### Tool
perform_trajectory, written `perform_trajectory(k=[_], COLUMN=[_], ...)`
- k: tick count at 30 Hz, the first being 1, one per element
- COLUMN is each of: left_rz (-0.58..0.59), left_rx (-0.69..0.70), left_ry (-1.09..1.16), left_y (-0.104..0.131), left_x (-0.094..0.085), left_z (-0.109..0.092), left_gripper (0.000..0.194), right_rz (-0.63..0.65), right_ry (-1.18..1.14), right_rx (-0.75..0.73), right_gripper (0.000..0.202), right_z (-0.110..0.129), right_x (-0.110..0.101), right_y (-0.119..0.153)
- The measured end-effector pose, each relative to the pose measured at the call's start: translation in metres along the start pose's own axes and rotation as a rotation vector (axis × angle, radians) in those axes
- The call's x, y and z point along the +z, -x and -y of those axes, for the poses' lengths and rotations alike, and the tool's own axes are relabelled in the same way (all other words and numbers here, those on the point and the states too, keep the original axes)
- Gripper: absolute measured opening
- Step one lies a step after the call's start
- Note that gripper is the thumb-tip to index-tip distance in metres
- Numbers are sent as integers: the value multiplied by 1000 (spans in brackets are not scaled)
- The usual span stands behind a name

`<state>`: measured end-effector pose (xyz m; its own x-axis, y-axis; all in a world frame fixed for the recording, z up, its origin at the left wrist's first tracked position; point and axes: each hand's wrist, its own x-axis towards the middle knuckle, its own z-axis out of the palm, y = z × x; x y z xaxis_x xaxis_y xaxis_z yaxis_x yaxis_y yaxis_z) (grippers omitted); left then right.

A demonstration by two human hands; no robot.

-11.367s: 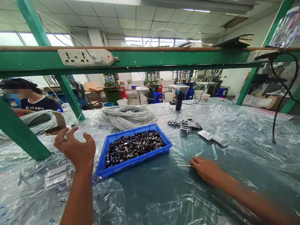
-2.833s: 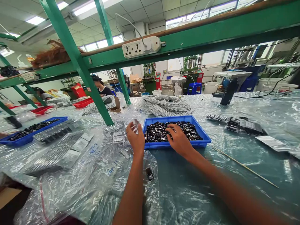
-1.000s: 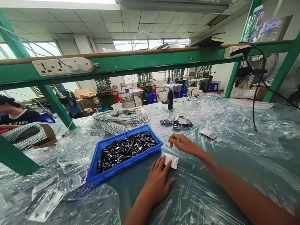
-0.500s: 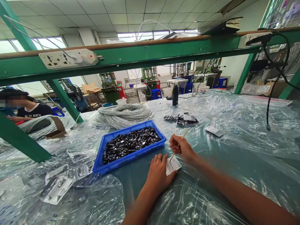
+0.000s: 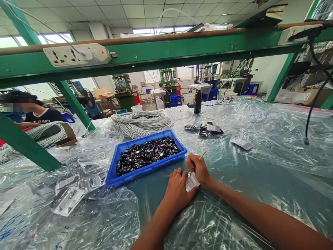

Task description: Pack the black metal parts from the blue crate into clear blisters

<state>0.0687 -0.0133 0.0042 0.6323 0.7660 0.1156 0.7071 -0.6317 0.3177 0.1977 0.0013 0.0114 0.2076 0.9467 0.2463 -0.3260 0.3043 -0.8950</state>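
packet (image 5: 191,181) half under hands, co-worker's face blurred

The blue tray (image 5: 145,166) is sitting just left of and beyond the hands (image 5: 188,177), blocking the way forward-left. Left of the tray, loose plastic bags (image 5: 75,194) are cluttering the table (image 5: 260,173), and a green post (image 5: 28,146) is rising there. Behind the tray a cable coil (image 5: 140,123) is lying across the path. Right of the tray, the table is lying open up to a small packet (image 5: 241,143) and a heap of dark packets (image 5: 206,129) farther back. A green beam (image 5: 166,52) is running overhead, and a black cord (image 5: 309,114) is hanging well right of the tray.
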Motion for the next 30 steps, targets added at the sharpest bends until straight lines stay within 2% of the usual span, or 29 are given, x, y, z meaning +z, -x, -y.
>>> perform_trajectory(k=[4, 7, 9, 10, 14, 17, 20, 30], left_rz=[-23, -26, -4, 8, 32, 61, 60, 71], left_rx=[-48, -90, -97, -100, -97, -28, 7, 13], left_ry=[-47, -51, -29, -12, 58, 109, 115, 50], left_y=[0, 1, 1, 2, 5, 7, 8, 6], left_x=[2, 2, 0, -2, -12, -16, -15, -9], left_z=[0, -2, -3, -2, 9, 15, 14, 10], left_gripper=[48, 48, 49, 52, 71, 55, 45, 47], right_rz=[81, 260, 334, 320, 134, 101, 86, 28], right_ry=[-26, 46, 90, 80, -105, -177, -178, -65], right_rx=[130, 314, 355, 329, 128, 85, 84, 28], right_gripper=[53, 50, 48, 48, 51, 54, 56, 55], right_z=[9, 25, 36, 40, 44, 31, 15, 3], right_x=[0, -3, -6, -8, -9, -6, -3, 6], right_y=[1, 4, 4, 4, 2, 2, 1, 3])
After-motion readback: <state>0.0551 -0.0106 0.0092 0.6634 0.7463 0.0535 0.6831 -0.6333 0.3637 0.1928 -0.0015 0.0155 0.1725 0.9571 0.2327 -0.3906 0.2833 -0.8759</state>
